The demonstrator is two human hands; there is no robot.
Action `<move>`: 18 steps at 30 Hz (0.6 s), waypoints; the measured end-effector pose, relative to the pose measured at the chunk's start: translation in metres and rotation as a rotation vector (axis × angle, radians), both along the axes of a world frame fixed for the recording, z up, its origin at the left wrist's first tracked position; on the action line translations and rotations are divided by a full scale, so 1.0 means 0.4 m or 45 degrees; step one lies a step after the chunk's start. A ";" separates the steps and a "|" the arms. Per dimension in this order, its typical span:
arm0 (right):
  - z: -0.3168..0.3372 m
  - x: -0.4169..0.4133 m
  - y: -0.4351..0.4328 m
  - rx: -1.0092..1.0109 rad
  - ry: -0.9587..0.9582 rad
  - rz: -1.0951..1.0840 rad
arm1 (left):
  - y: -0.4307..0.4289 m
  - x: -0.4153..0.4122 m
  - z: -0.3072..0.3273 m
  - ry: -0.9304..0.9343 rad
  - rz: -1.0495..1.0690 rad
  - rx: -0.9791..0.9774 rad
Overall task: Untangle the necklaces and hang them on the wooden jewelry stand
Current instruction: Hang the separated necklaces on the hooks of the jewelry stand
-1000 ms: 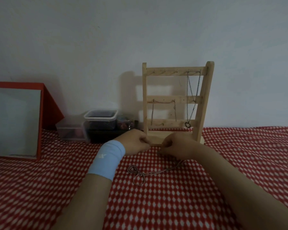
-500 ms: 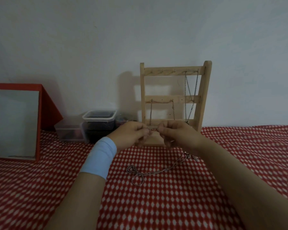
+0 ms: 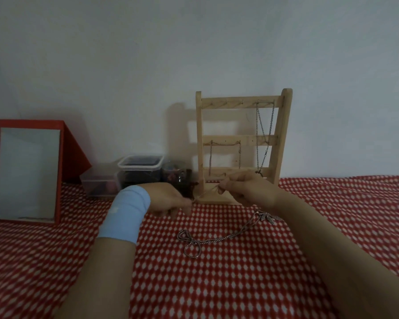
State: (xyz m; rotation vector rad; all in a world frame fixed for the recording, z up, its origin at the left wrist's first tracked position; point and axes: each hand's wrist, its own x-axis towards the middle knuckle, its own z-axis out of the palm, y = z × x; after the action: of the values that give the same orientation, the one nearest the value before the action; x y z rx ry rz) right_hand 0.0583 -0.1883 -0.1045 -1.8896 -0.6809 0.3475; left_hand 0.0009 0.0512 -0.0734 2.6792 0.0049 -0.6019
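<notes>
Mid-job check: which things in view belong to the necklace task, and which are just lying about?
Job:
- wooden stand
- thin chain, pinched by left hand and right hand
- knotted chain on the cloth
- long hung necklace
- short hung necklace

Lying about:
- red-framed mirror
- lidded tub
- clear box
- jar

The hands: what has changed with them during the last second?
The left hand drew down and leftward from the right hand; a thin chain they pinch now stretches between them. The knotted necklace on the cloth and the wooden stand stayed put.
</notes>
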 end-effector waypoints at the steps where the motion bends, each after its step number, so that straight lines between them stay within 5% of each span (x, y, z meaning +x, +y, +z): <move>1: 0.001 -0.004 0.003 -0.045 -0.038 0.001 | -0.009 0.004 -0.001 -0.018 0.000 0.098; 4: 0.006 -0.019 0.026 -0.290 -0.161 0.019 | -0.057 0.011 -0.013 -0.289 -0.026 0.003; 8: 0.014 -0.019 0.049 -0.585 -0.177 0.042 | -0.117 0.017 -0.033 -0.335 -0.106 -0.602; 18: 0.133 -0.049 0.020 -0.442 -0.269 -0.284 | -0.123 -0.001 0.044 -0.281 0.100 -0.567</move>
State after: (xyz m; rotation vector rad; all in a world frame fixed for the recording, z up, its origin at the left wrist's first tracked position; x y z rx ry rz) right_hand 0.0388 -0.1805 -0.0514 -2.3333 -0.5652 0.1281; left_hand 0.0005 0.0020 -0.0556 2.2830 -0.0752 -0.2425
